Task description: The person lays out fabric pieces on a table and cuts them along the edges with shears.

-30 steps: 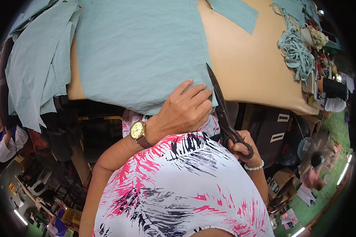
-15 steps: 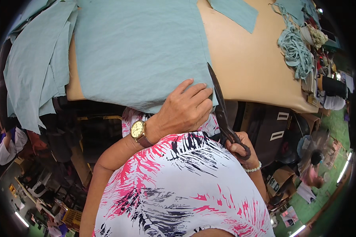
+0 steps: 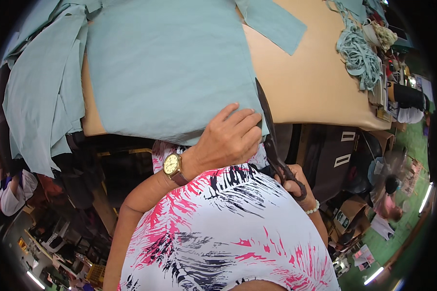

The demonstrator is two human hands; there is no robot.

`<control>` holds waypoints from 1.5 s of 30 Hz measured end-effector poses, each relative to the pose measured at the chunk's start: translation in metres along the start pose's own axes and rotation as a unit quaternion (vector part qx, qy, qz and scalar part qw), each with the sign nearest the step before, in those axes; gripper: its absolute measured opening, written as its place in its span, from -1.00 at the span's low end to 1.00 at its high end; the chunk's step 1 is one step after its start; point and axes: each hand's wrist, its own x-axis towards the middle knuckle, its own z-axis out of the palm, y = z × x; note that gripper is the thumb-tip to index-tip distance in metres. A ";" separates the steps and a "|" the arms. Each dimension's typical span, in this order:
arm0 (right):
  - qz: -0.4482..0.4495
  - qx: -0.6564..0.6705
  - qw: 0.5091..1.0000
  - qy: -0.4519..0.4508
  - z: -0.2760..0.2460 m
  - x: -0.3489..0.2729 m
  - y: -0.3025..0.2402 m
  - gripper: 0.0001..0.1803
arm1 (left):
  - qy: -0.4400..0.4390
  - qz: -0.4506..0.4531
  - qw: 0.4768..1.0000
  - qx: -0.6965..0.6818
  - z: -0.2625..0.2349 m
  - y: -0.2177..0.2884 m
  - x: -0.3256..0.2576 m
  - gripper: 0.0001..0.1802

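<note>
A pale teal cloth [image 3: 170,63] lies flat over the table and hangs past its near edge. My left hand [image 3: 230,138], with a watch [image 3: 171,164] at the wrist, is closed on the cloth's near right corner; its thumb is hidden. In my right hand [image 3: 291,180] are large dark scissors [image 3: 274,148], handles low at my body. Their blades point away from me along the cloth's right edge. The tip reaches just beside that edge, and the blades look nearly together.
The tan tabletop [image 3: 320,82] shows on the right, with another teal piece [image 3: 274,24] at its far side. Teal strips [image 3: 359,53] lie heaped at the right rim. Layered teal pieces [image 3: 44,92] drape over the left side. A dark drawer unit [image 3: 330,155] stands below the table.
The view has shifted slightly. The teal piece at the far side now sits lower and further left in view. Both hands keep nearly the same place, still gripping cloth and scissors.
</note>
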 end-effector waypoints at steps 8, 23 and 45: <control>-0.012 -0.058 0.998 0.019 0.016 0.019 -0.018 -0.61 | 0.005 0.016 1.000 -0.007 -0.002 0.001 -0.002 -0.79; -0.009 -0.067 0.997 0.045 0.019 0.016 -0.013 -0.67 | -0.010 0.023 0.999 -0.024 -0.004 0.001 -0.004 -0.81; -0.020 -0.074 0.996 0.039 0.020 0.022 -0.013 -0.63 | -0.019 0.027 0.999 -0.038 -0.006 0.001 -0.007 -0.81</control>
